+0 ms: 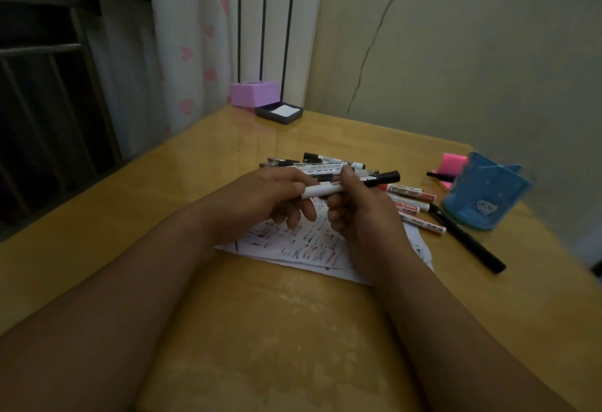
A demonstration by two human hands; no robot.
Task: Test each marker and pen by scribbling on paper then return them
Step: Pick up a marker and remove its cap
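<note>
Black-capped marker (325,188) held level in both hands, just above the scribbled paper (293,245).

The left hand (260,196) pinches the end of the white barrel. The right hand (361,216) curls round the barrel near the cap, which seems seated, though the dim light leaves that unsure. Red and black strokes crowd the paper, so many are likely tested. A pile of markers (321,164) lies behind, and red markers (411,197) and a black pen (469,242) lie outside the blue holder (485,196), probably awaiting return.
</note>
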